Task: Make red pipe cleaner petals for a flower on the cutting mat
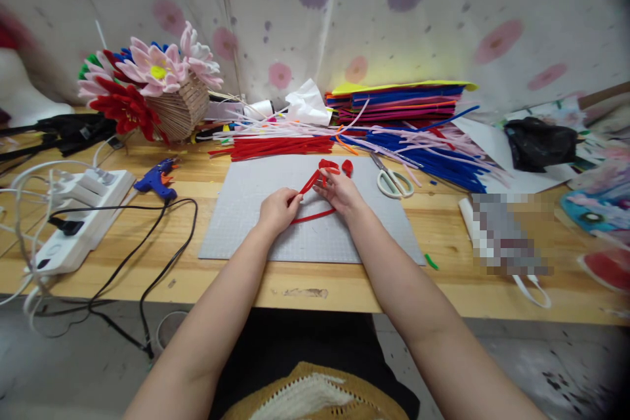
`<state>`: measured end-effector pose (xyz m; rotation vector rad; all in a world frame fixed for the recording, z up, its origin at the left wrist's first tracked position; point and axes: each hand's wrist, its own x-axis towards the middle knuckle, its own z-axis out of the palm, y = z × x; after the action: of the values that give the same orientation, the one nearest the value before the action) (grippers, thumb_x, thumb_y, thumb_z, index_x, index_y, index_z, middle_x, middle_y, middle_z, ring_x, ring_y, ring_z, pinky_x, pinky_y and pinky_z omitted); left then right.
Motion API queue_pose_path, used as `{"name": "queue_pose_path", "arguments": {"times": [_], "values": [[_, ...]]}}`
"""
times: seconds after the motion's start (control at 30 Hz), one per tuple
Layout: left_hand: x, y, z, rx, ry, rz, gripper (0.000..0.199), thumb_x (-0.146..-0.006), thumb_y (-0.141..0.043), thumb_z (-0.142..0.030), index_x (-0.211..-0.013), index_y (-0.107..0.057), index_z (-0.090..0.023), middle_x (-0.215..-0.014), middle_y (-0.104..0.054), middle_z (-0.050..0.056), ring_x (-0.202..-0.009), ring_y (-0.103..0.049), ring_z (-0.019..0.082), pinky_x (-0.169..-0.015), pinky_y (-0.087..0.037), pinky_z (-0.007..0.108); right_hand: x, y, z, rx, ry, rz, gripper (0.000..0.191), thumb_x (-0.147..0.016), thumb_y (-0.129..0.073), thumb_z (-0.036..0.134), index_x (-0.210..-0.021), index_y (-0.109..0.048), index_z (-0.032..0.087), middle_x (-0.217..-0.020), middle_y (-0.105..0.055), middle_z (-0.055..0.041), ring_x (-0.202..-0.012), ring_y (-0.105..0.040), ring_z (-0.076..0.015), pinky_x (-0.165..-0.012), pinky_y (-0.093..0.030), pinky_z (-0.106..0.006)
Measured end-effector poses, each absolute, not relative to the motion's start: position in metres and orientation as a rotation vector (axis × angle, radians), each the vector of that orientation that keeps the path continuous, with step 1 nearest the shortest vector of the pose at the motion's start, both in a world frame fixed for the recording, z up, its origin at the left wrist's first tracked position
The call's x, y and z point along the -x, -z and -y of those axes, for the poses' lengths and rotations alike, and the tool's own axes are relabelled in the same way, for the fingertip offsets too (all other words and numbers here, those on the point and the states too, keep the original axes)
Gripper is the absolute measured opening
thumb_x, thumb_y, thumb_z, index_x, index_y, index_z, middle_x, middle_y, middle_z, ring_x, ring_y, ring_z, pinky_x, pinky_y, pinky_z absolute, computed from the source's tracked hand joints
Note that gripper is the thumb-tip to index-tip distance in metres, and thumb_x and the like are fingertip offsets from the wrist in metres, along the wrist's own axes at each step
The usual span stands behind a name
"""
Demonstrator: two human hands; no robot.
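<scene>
Nearest, on the pale wooden bench (344, 302), a short green fuzzy snippet (431, 261) lies at four o'clock from the grey rectangular cutting mat (236, 230). Over the mat, the left hand (280, 208) pinches a folded red fuzzy strip (310, 182), whose long axis runs from those fingertips towards between one and two o'clock. The right hand (341, 192) appears to grip its looped far end, so the left is nearer the low end. Below, a thin red stem (315, 216) spans between both hands. Just beyond the right hand, a small curled red piece (347, 168) sits near twelve o'clock; white-handled scissors (394, 182) lie towards two. Farther, straight red fuzzy stems (280, 147) lie bundled at the left hand's twelve o'clock.
</scene>
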<state>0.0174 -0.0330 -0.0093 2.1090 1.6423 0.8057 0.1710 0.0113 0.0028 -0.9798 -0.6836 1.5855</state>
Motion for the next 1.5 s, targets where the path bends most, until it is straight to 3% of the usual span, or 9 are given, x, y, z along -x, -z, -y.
{"name": "queue_pose_path", "arguments": {"times": [0.17, 0.4, 0.57, 0.8, 0.9, 1.0, 1.17, 1.3, 1.5], "values": [[-0.018, 0.009, 0.033, -2.052, -0.822, -1.694, 0.029, -0.082, -0.042, -0.035, -0.085, -0.065, -0.019, -0.083, -0.065, 0.005, -0.074, -0.055, 0.017, -0.064, -0.036, 0.027, -0.168, -0.004, -0.009, 1.000, -1.467, 0.851, 0.009, -0.066, -0.058, 0.016, -0.068, -0.048, 0.017, -0.057, -0.055, 0.0057, -0.049, -0.054, -0.0065, -0.049, -0.047, -0.019], [-0.016, 0.010, 0.031, -1.866, -0.933, -1.626, 0.034, -0.083, -0.038, -0.039, -0.075, -0.064, -0.018, -0.066, -0.062, 0.002, -0.061, -0.053, 0.014, -0.056, -0.035, 0.025, -0.166, -0.014, 0.001, 0.704, -1.562, 1.050, 0.017, -0.066, -0.060, 0.028, -0.075, -0.048, 0.019, -0.064, -0.058, 0.0040, -0.064, -0.059, -0.0092, -0.063, -0.048, -0.023], [-0.019, 0.009, 0.033, -1.933, -0.959, -1.384, 0.030, -0.082, -0.041, -0.036, -0.076, -0.064, -0.018, -0.072, -0.064, 0.002, -0.068, -0.054, 0.013, -0.064, -0.038, 0.024, -0.162, -0.012, -0.002, 0.862, -1.585, 0.952, 0.015, -0.068, -0.054, 0.025, -0.079, -0.046, 0.020, -0.056, -0.055, 0.0060, -0.051, -0.055, -0.0085, -0.052, -0.046, -0.021], [-0.021, 0.012, 0.033, -1.894, -0.969, -1.365, 0.030, -0.080, -0.044, -0.037, -0.076, -0.064, -0.017, -0.072, -0.063, 0.002, -0.067, -0.053, 0.013, -0.064, -0.038, 0.024, -0.162, 0.003, -0.004, 1.312, -0.933, 1.366, 0.015, -0.066, -0.046, 0.018, -0.080, -0.044, 0.021, -0.052, -0.051, 0.0061, -0.047, -0.051, -0.0116, -0.051, -0.041, -0.024], [-0.022, 0.013, 0.031, -1.763, -1.064, -1.366, 0.030, -0.078, -0.046, -0.040, -0.074, -0.064, -0.016, -0.064, -0.059, 0.000, -0.059, -0.050, 0.011, -0.057, -0.037, 0.023, -0.161, 0.001, 0.002, 1.374, -0.537, 1.789, 0.018, -0.068, -0.048, 0.020, -0.086, -0.052, 0.020, -0.061, -0.056, 0.0016, -0.057, -0.054, -0.0146, -0.058, -0.040, -0.026], [-0.021, 0.011, 0.030, -1.515, -1.129, -1.292, 0.028, -0.074, -0.051, -0.042, -0.074, -0.061, -0.016, -0.057, -0.053, -0.002, -0.047, -0.043, 0.008, -0.047, -0.033, 0.021, -0.159, -0.004, 0.008, 1.354, -0.409, 2.038, 0.026, -0.072, -0.046, 0.021, -0.097, -0.055, 0.018, -0.072, -0.062, -0.0036, -0.065, -0.056, -0.0172, -0.063, -0.040, -0.028], [-0.019, 0.012, 0.029, -1.280, -1.146, -1.194, 0.033, -0.075, -0.049, -0.048, -0.070, -0.056, -0.017, -0.050, -0.046, -0.003, -0.037, -0.037, 0.007, -0.036, -0.028, 0.021, -0.159, -0.006, 0.008, 1.205, -0.680, 1.998, 0.037, -0.071, -0.051, 0.026, -0.107, -0.054, 0.016, -0.087, -0.062, -0.0061, -0.074, -0.056, -0.0156, -0.065, -0.042, -0.027], [-0.018, 0.015, 0.029, -1.425, -1.055, -1.232, 0.039, -0.078, -0.043, -0.050, -0.061, -0.053, -0.017, -0.045, -0.047, -0.002, -0.036, -0.039, 0.008, -0.038, -0.029, 0.022, -0.160, 0.002, -0.002, 1.117, -1.121, 1.698, 0.033, -0.076, -0.045, 0.042, -0.088, -0.061, 0.015, -0.070, -0.059, -0.0020, -0.061, -0.052, -0.0117, -0.057, -0.040, -0.024], [-0.019, 0.017, 0.031, -1.513, -0.986, -1.277, 0.044, -0.083, -0.032, -0.051, -0.075, -0.059, -0.017, -0.050, -0.056, 0.001, -0.041, -0.048, 0.012, -0.044, -0.036, 0.024, -0.163, 0.018, -0.019, 1.339, -0.950, 1.261, 0.035, -0.075, -0.046, 0.048, -0.070, -0.058, 0.016, -0.057, -0.050, 0.0019, -0.047, -0.043, -0.0082, -0.048, -0.036, -0.023]]}}
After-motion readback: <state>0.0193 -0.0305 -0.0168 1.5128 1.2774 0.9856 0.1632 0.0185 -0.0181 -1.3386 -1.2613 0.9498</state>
